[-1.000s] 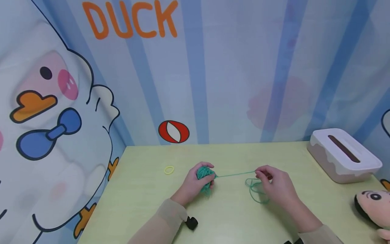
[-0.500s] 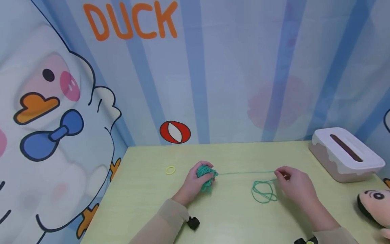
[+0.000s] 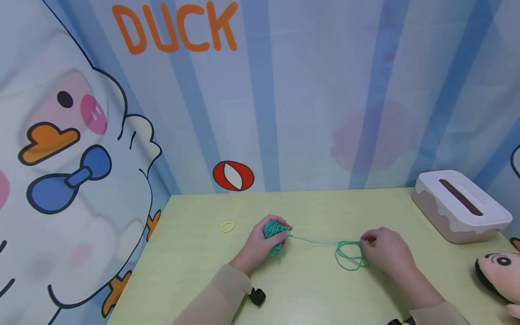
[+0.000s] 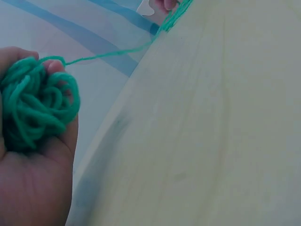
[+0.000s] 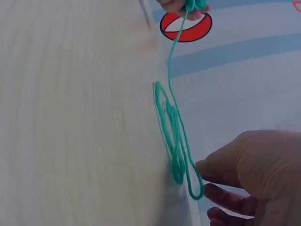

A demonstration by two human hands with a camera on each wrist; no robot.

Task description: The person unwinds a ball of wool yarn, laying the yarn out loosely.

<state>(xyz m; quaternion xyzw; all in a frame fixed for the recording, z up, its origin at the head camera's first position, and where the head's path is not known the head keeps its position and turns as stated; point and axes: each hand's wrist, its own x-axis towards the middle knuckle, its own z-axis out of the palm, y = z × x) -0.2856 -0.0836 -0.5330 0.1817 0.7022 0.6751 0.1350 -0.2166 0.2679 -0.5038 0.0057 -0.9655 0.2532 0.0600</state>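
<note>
Green yarn ball gripped in the left hand, lower center of the frame, with one strand leading to the right hand, pinched there. Probably light, soft, easily snagged; best cupped loosely around the middle. Counted: one ball, one pile of loops on the bench, one yellow ring, one slotted box, one doll.

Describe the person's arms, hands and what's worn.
The left hand and right hand are ungloved. The left sleeve and right sleeve are plain beige, ending short of the hands. A small black device shows beside the left sleeve; another black device, near the right, is cropped.
</note>
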